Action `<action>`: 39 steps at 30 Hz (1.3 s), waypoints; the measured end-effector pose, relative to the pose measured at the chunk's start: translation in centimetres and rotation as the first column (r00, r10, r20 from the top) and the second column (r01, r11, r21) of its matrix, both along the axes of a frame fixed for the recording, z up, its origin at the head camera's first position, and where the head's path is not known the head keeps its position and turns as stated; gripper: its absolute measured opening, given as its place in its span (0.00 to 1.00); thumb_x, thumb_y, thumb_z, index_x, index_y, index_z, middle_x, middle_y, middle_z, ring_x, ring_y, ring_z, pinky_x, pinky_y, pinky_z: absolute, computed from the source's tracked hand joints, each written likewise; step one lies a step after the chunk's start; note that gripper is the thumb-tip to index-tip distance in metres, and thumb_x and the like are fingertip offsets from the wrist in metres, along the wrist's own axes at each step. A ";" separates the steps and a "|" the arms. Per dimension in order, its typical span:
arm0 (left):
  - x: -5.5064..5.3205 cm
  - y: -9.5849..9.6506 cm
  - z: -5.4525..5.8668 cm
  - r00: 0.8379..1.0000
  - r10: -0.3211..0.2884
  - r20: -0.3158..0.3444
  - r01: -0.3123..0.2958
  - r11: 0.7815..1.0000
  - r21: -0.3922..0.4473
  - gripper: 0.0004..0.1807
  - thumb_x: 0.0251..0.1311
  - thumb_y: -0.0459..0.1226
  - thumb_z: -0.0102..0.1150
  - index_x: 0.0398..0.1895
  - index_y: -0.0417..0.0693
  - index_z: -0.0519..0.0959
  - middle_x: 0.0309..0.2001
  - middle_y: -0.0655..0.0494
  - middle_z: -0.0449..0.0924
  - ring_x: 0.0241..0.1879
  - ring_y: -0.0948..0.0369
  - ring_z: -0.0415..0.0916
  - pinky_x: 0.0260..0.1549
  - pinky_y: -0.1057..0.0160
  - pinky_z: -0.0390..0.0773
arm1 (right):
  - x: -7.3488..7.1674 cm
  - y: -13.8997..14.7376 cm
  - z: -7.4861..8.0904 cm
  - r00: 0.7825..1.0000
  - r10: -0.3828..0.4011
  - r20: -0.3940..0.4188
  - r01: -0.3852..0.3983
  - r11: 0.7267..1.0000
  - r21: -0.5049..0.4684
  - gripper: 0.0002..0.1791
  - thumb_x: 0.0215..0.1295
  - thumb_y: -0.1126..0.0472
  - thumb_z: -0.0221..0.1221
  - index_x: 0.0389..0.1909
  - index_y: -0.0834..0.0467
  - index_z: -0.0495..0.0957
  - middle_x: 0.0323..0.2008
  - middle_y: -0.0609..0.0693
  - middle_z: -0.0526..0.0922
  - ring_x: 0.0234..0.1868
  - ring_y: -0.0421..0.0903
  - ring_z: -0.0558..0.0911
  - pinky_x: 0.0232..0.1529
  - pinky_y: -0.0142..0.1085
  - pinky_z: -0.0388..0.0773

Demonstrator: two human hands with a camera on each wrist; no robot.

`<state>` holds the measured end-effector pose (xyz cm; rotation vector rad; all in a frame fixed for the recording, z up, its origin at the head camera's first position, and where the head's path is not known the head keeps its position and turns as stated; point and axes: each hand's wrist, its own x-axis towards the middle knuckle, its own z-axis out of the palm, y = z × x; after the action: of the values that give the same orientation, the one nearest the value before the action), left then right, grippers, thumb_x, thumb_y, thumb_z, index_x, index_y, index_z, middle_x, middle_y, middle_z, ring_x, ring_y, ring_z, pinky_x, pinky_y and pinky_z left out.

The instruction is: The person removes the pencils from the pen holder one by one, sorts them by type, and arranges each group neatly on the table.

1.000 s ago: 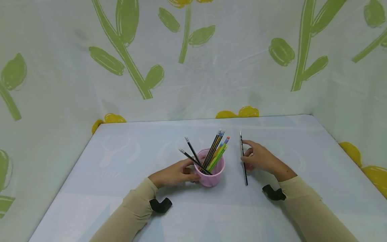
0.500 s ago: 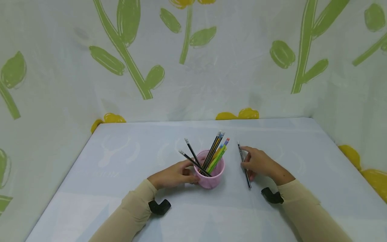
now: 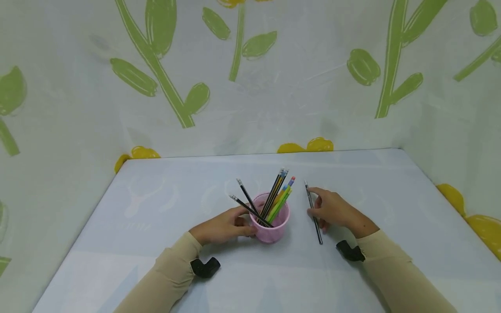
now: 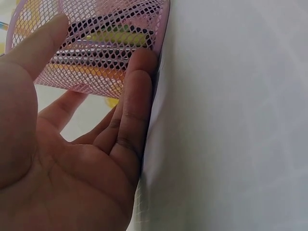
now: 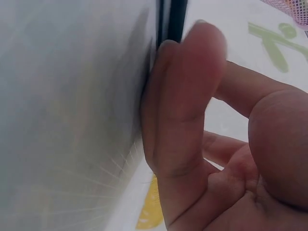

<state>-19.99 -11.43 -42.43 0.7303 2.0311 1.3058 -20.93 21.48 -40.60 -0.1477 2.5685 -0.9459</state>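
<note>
In the head view my left hand (image 3: 225, 225) grips the left side of a pink mesh pencil cup (image 3: 270, 234), which stands upright on the table. Thumb and fingers spread round its wall, as the left wrist view also shows the mesh cup (image 4: 96, 57) by the fingers. Several black pencils (image 3: 270, 198) and green pencils (image 3: 279, 206) lean in the cup, with other colours among them. To the right, my right hand (image 3: 332, 211) holds a black pencil (image 3: 313, 213) between thumb and fingers, low over the table. In the right wrist view fingertips hide part of this pencil (image 5: 175, 19).
The white table (image 3: 156, 252) meets a pale wall (image 3: 297, 100) printed with green leaves and yellow flowers. Black bands (image 3: 205, 267) sit at both wrists of the beige sleeves (image 3: 168, 269).
The right hand has moved slightly nearer to me, and the black pencil has turned so its far end points more to the left. The left hand stays on the cup.
</note>
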 end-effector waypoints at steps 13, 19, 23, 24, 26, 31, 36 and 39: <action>0.2 -0.1 -0.1 1.000 0.019 0.020 -0.019 1.000 0.009 0.26 0.70 0.42 0.60 0.69 0.53 0.67 0.51 0.52 0.84 0.50 0.59 0.82 0.47 0.61 0.77 | 0.4 -0.5 0.8 0.984 0.038 -0.175 -0.039 0.999 -0.001 0.28 0.69 0.61 0.62 0.68 0.57 0.68 0.38 0.54 0.79 0.19 0.43 0.77 0.21 0.35 0.78; 0.2 -0.1 -0.2 1.000 0.011 0.024 -0.011 1.000 0.009 0.26 0.70 0.43 0.60 0.68 0.54 0.67 0.50 0.52 0.85 0.49 0.60 0.82 0.46 0.61 0.76 | 0.9 -1.0 2.3 0.955 0.003 -0.298 -0.035 0.994 -0.102 0.19 0.71 0.60 0.61 0.60 0.57 0.76 0.38 0.55 0.79 0.23 0.46 0.78 0.23 0.34 0.78; 0.1 -0.1 -0.2 1.000 0.010 0.020 -0.010 1.000 0.008 0.26 0.70 0.43 0.60 0.68 0.55 0.67 0.50 0.53 0.85 0.49 0.60 0.82 0.46 0.60 0.76 | 0.7 -1.6 3.2 0.947 -0.033 -0.319 -0.034 0.979 -0.202 0.14 0.71 0.59 0.60 0.55 0.56 0.79 0.34 0.58 0.80 0.24 0.50 0.79 0.23 0.35 0.79; 0.1 -0.2 -0.2 1.000 0.011 0.022 -0.011 1.000 0.009 0.26 0.70 0.43 0.60 0.69 0.55 0.66 0.50 0.53 0.84 0.50 0.60 0.82 0.47 0.60 0.77 | 0.5 -1.7 3.3 0.946 -0.039 -0.321 -0.036 0.974 -0.226 0.13 0.72 0.58 0.60 0.54 0.56 0.80 0.34 0.59 0.80 0.24 0.52 0.79 0.24 0.36 0.80; 0.1 -0.2 -0.2 1.000 0.010 0.026 -0.010 1.000 0.013 0.27 0.70 0.42 0.59 0.69 0.55 0.66 0.51 0.52 0.84 0.50 0.60 0.82 0.48 0.60 0.77 | 0.2 -2.1 3.7 0.945 -0.047 -0.324 -0.041 0.965 -0.258 0.12 0.72 0.56 0.60 0.52 0.54 0.81 0.33 0.60 0.80 0.24 0.52 0.79 0.26 0.38 0.81; 0.2 -0.2 -0.2 1.000 0.006 0.027 -0.007 1.000 0.028 0.27 0.70 0.42 0.59 0.70 0.54 0.65 0.52 0.51 0.84 0.50 0.60 0.82 0.47 0.61 0.77 | -0.4 -2.8 4.2 0.949 -0.041 -0.313 -0.063 0.947 -0.316 0.13 0.73 0.55 0.59 0.51 0.56 0.82 0.37 0.63 0.80 0.29 0.55 0.81 0.29 0.40 0.84; 0.2 -0.2 -0.3 1.000 0.005 0.024 -0.005 1.000 0.029 0.27 0.70 0.42 0.60 0.70 0.54 0.66 0.51 0.51 0.84 0.49 0.60 0.82 0.47 0.61 0.77 | -1.0 -3.2 4.2 0.966 -0.011 -0.259 -0.087 0.928 -0.363 0.13 0.73 0.57 0.59 0.52 0.58 0.82 0.42 0.60 0.83 0.35 0.55 0.82 0.32 0.36 0.85; 0.1 -0.1 -0.2 1.000 0.003 0.024 -0.004 1.000 0.026 0.27 0.70 0.42 0.60 0.70 0.54 0.66 0.52 0.52 0.84 0.49 0.61 0.82 0.48 0.61 0.77 | -1.1 -3.3 4.3 0.972 0.013 -0.234 -0.106 0.914 -0.392 0.13 0.73 0.59 0.58 0.53 0.60 0.81 0.44 0.58 0.84 0.38 0.52 0.83 0.35 0.36 0.86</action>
<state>-19.85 -11.55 -42.64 0.7201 2.0008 1.3389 -22.05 18.17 -36.26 -0.4724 2.5114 -1.5036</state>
